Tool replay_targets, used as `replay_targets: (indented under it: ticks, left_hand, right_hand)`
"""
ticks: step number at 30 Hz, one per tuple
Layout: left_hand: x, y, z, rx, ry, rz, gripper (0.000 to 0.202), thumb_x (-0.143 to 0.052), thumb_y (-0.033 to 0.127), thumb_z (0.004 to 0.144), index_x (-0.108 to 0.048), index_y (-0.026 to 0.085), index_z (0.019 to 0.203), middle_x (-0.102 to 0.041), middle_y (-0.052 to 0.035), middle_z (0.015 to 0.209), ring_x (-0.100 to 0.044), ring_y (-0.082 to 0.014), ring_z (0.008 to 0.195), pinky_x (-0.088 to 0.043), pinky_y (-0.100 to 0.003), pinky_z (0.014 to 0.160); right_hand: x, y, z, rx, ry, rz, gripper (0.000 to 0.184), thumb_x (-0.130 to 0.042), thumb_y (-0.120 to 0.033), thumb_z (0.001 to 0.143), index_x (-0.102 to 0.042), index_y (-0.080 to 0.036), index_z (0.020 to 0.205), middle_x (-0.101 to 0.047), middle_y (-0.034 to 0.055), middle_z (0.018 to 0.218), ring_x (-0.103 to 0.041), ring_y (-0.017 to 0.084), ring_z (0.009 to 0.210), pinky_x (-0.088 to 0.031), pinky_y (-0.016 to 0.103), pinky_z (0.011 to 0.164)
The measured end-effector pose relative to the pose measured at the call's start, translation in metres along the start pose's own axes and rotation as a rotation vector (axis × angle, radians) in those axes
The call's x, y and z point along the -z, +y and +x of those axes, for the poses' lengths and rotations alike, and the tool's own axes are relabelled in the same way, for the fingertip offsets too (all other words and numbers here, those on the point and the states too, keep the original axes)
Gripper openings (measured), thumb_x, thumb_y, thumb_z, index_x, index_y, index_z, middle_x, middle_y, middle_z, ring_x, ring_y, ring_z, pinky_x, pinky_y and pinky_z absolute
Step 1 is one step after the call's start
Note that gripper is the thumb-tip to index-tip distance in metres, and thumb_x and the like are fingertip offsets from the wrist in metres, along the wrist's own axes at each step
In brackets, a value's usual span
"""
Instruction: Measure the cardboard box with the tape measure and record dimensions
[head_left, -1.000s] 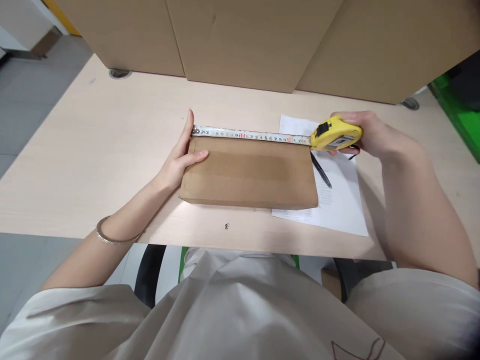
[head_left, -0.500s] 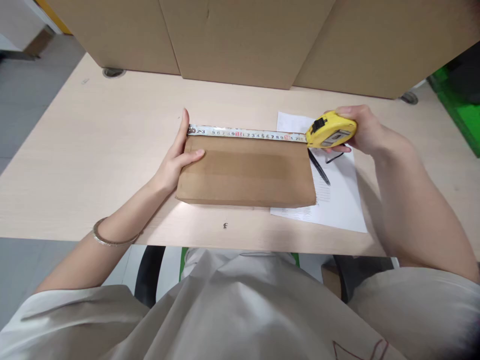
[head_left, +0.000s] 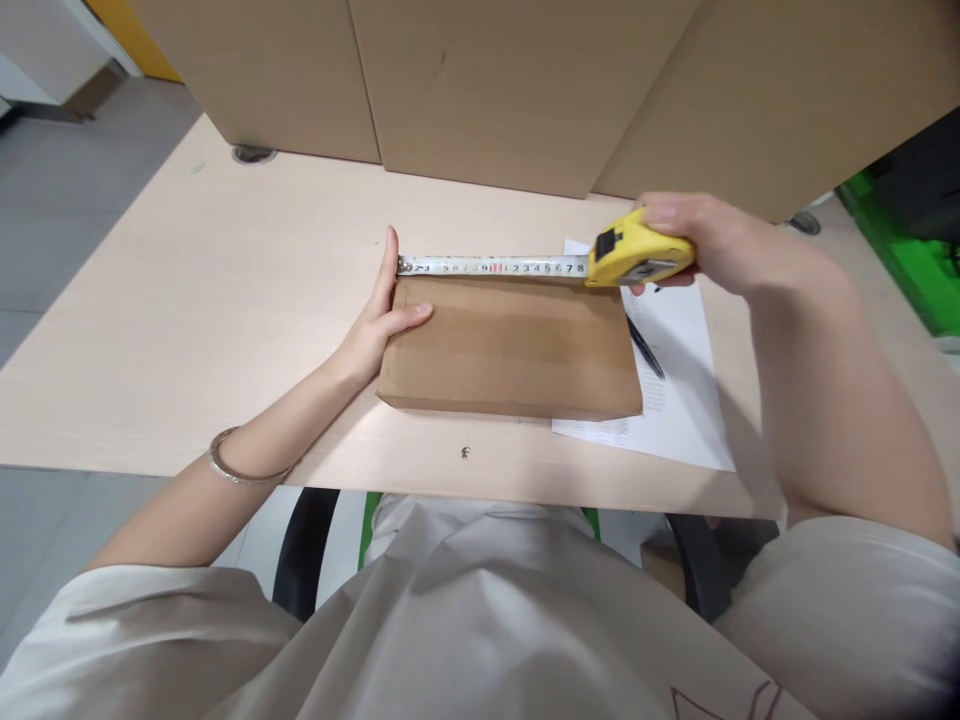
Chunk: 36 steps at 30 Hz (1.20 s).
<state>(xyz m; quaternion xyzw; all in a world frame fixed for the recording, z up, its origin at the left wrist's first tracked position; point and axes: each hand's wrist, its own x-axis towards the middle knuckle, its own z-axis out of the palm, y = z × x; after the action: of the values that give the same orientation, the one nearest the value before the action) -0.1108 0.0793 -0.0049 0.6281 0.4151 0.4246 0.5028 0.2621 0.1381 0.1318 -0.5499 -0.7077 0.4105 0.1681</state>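
A closed brown cardboard box (head_left: 514, 355) lies flat on the table. My left hand (head_left: 382, 310) grips its left end, the thumb resting on top and the index finger raised at the hook of the tape. In my right hand (head_left: 690, 235) is a yellow tape measure (head_left: 641, 250), its case over the box's far right part. The drawn-out blade (head_left: 495, 266) runs along the far long edge of the box, with numbers facing up. Partly under the box lies a printed paper sheet (head_left: 682, 400), and on it a black pen (head_left: 646, 348) whose upper end is hidden.
Large cardboard panels (head_left: 495, 90) stand along the back of the pale wooden table (head_left: 150, 350). Cable holes show at the back left (head_left: 253, 154) and back right. A chair's dark armrest (head_left: 304, 550) is below the front edge.
The tape case has moved left along the box's far edge, and less blade shows. My left hand keeps its hold on the box. The whole view has shifted slightly.
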Motion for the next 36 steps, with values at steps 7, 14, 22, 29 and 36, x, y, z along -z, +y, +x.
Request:
replay_targets:
  ticks: [7,14,22,29,36]
  left_hand:
    - [-0.004,-0.004,0.001,0.070,0.052,-0.170,0.143,-0.085,0.052,0.086,0.026,0.036,0.175,-0.028,-0.0111,0.187,-0.033,-0.0415,0.171,-0.030,-0.061,0.141]
    - [0.014,-0.003,0.003,0.092,-0.045,-0.071,0.155,-0.094,0.058,0.077,0.024,0.039,0.176,-0.030,-0.0111,0.186,-0.032,-0.0447,0.171,-0.029,-0.069,0.139]
    - [0.028,0.012,-0.001,0.167,-0.234,-0.002,0.150,-0.095,0.058,0.079,0.018,0.046,0.177,-0.020,-0.0053,0.190,-0.030,-0.0469,0.171,-0.029,-0.071,0.139]
    - [0.024,0.032,-0.007,0.227,-0.209,0.091,0.144,-0.088,0.064,0.085,0.018,0.035,0.178,-0.007,-0.0060,0.192,-0.007,-0.0472,0.176,-0.019,-0.069,0.142]
    - [0.037,0.019,-0.001,-0.004,-0.235,0.264,0.136,-0.080,0.071,0.092,0.024,0.042,0.175,-0.010,-0.0034,0.191,-0.001,-0.0476,0.176,-0.009,-0.080,0.138]
  right_hand:
    - [-0.068,-0.066,0.025,0.266,0.059,-0.324,0.032,-0.077,-0.051,0.097,-0.070,-0.020,0.096,-0.069,0.0066,0.092,-0.061,0.022,0.083,-0.045,0.036,0.075]
    - [-0.114,-0.066,0.050,0.565,-0.068,-0.364,0.053,-0.083,-0.052,0.087,-0.062,-0.023,0.127,-0.072,0.0109,0.127,-0.065,0.033,0.114,-0.053,0.043,0.095]
    - [-0.103,-0.045,0.042,0.572,0.008,-0.403,0.056,-0.083,-0.057,0.086,-0.067,-0.022,0.127,-0.071,0.0129,0.134,-0.064,0.038,0.122,-0.050,0.051,0.105]
    - [-0.068,-0.029,0.010,0.513,0.208,-0.498,0.056,-0.064,-0.074,0.100,-0.068,-0.025,0.125,-0.074,0.0129,0.125,-0.065,0.039,0.122,-0.049,0.053,0.105]
    - [-0.023,0.062,-0.030,-0.114,0.203,-0.749,0.070,-0.038,-0.081,0.106,-0.052,-0.024,0.069,-0.051,0.0085,0.057,-0.062,0.031,0.067,-0.048,0.048,0.076]
